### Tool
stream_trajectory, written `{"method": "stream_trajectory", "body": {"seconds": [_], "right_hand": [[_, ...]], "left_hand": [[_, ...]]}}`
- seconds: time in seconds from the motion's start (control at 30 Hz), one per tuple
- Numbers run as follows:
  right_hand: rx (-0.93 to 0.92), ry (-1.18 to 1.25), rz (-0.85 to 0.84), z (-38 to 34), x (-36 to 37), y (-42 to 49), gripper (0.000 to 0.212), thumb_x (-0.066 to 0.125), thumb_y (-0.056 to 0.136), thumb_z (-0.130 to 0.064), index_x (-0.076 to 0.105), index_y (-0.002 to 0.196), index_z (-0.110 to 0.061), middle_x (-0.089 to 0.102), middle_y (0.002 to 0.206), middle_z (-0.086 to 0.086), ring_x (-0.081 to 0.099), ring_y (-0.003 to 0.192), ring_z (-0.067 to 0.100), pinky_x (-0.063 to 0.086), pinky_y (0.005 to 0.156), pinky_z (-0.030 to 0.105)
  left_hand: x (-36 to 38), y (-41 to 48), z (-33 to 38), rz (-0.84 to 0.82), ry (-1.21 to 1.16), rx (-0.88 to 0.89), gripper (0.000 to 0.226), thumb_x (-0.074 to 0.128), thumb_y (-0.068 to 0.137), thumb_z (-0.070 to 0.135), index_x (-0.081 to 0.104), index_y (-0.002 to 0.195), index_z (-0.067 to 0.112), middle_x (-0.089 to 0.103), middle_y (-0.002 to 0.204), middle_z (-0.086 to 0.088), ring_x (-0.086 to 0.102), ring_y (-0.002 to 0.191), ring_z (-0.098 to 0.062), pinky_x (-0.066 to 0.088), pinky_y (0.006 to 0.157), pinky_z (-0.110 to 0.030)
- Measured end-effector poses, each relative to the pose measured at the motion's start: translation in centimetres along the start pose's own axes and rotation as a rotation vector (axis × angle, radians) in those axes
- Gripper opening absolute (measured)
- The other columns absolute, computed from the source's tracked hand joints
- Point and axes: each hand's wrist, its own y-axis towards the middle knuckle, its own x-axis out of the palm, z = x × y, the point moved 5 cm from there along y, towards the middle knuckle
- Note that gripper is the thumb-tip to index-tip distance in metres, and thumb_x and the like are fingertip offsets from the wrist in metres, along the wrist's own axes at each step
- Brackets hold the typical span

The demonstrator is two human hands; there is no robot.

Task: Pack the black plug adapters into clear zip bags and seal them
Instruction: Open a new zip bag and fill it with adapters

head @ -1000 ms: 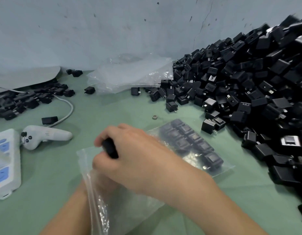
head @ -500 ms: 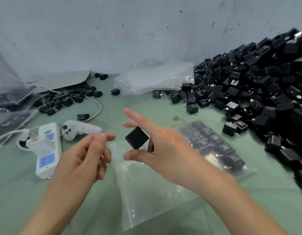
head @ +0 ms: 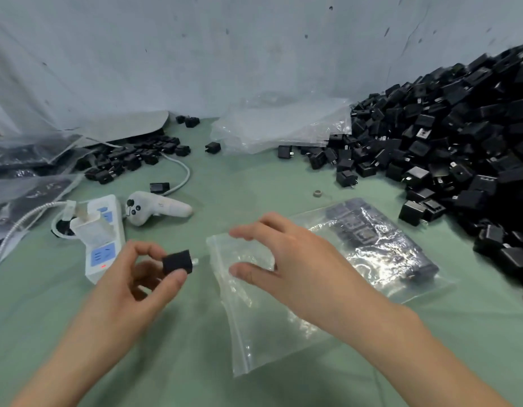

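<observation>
Thumb and fingertips of my left hand [head: 131,277] pinched one black plug adapter [head: 177,261], with a pale prong showing on its right side, toward the bag. I judged it was held that way for insertion.

Immediately right of that pinch lay an empty zip bag [head: 254,324], flat on the green table [head: 283,183]. Its zip strip ran along the edge nearest the adapter, which suited loading from my left. Nothing was inside it.

My right hand [head: 292,259] hovered over the bag's far end, thumb and forefinger spread wide, gripping nothing. Contact with the plastic could not be confirmed. I took the spread as readiness to open the mouth.

Just beyond and right of that hand rested a filled bag [head: 380,245] holding adapters in rows; its seal condition was not discernible. Further right, well clear of both grips, the loose adapter pile [head: 459,148] awaited packing.
</observation>
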Motion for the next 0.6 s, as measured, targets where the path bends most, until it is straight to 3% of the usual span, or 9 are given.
{"method": "stream_trajectory", "body": {"seconds": [0.07, 0.13, 0.37, 0.47, 0.6], "right_hand": [[0.099, -0.035, 0.008, 0.8, 0.0, -0.1, 0.041, 0.047, 0.093, -0.066, 0.053, 0.127, -0.044, 0.050, 0.115, -0.021, 0.049, 0.083, 0.004, 0.043, 0.079, 0.031], [0.145, -0.043, 0.003, 0.9, 0.4, -0.1, 0.040, 0.045, 0.093, -0.068, 0.055, 0.122, -0.043, 0.052, 0.111, -0.019, 0.056, 0.091, 0.011, 0.044, 0.077, 0.032], [0.054, -0.097, -0.154, 0.6, 0.9, 0.0, 0.040, 0.047, 0.100, -0.037, 0.048, 0.140, -0.040, 0.043, 0.145, -0.023, 0.056, 0.120, 0.017, 0.046, 0.098, 0.037], [-0.013, -0.138, -0.249, 0.3, 1.5, 0.0, 0.053, 0.047, 0.099, -0.024, 0.035, 0.148, -0.042, 0.046, 0.144, -0.017, 0.058, 0.117, 0.024, 0.047, 0.094, 0.041], [-0.131, -0.222, -0.220, -0.2, 2.1, 0.1, 0.063, 0.051, 0.099, -0.019, 0.027, 0.149, -0.048, 0.052, 0.127, -0.009, 0.064, 0.094, 0.027, 0.046, 0.073, 0.038]], "left_hand": [[0.6, -0.5, -0.8, -0.044, 0.207, 0.042, 0.032, 0.069, 0.067, 0.051, 0.054, 0.095, 0.044, 0.069, 0.084, 0.019, 0.059, 0.070, -0.004, 0.042, 0.063, -0.013], [2.4, -0.8, -0.9, -0.116, 0.313, 0.103, 0.036, 0.066, 0.071, 0.065, 0.053, 0.099, 0.047, 0.066, 0.095, 0.024, 0.059, 0.086, 0.002, 0.039, 0.071, -0.009], [7.7, 0.5, 0.7, -0.220, 0.340, 0.282, 0.035, 0.054, 0.075, 0.066, 0.053, 0.101, 0.042, 0.058, 0.101, 0.025, 0.047, 0.104, 0.005, 0.037, 0.087, -0.018], [7.5, 0.7, 0.3, -0.277, 0.358, 0.324, 0.043, 0.055, 0.075, 0.069, 0.060, 0.103, 0.037, 0.056, 0.106, 0.028, 0.041, 0.109, 0.013, 0.034, 0.094, -0.014], [7.3, 0.9, 0.4, -0.320, 0.365, 0.350, 0.034, 0.052, 0.082, 0.065, 0.063, 0.104, 0.041, 0.055, 0.115, 0.031, 0.048, 0.112, 0.008, 0.040, 0.097, -0.022]]}}
